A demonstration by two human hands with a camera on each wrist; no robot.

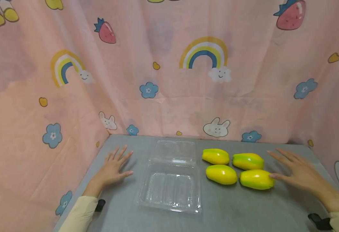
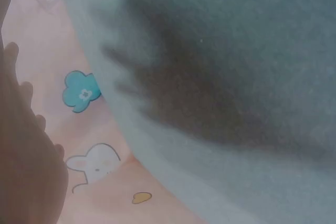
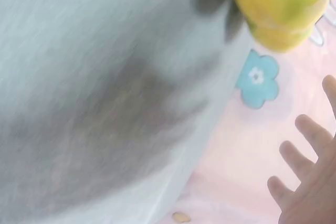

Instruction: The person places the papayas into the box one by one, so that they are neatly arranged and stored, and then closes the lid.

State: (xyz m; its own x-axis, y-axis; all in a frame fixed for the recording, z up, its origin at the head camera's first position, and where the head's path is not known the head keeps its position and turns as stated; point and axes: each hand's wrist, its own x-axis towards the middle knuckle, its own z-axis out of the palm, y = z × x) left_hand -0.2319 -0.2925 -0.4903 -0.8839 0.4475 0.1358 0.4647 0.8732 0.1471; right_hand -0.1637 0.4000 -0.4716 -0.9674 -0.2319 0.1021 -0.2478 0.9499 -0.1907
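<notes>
On the grey table lie several glossy yellow-green papayas (image 1: 256, 179), grouped in two rows right of centre. Left of them, a clear plastic clamshell box (image 1: 169, 206) sits with its lid (image 1: 175, 151) folded back toward the rear wall. My left hand (image 1: 111, 170), fingers spread, hovers over the table left of the box, its shadow beneath. My right hand (image 1: 301, 170) is also spread and holds nothing; its thumb tip overlaps the end of the nearest right papaya in the head view. In the right wrist view, a papaya (image 3: 283, 3) shows above the fingers (image 3: 312, 135).
A pink curtain (image 1: 169, 109) with rainbows, flowers and rabbits hangs behind the table and along both sides. The grey tabletop (image 1: 233, 212) ends at this cloth. A black wrist strap (image 1: 318, 221) sits at the right sleeve, another (image 1: 100, 205) at the left.
</notes>
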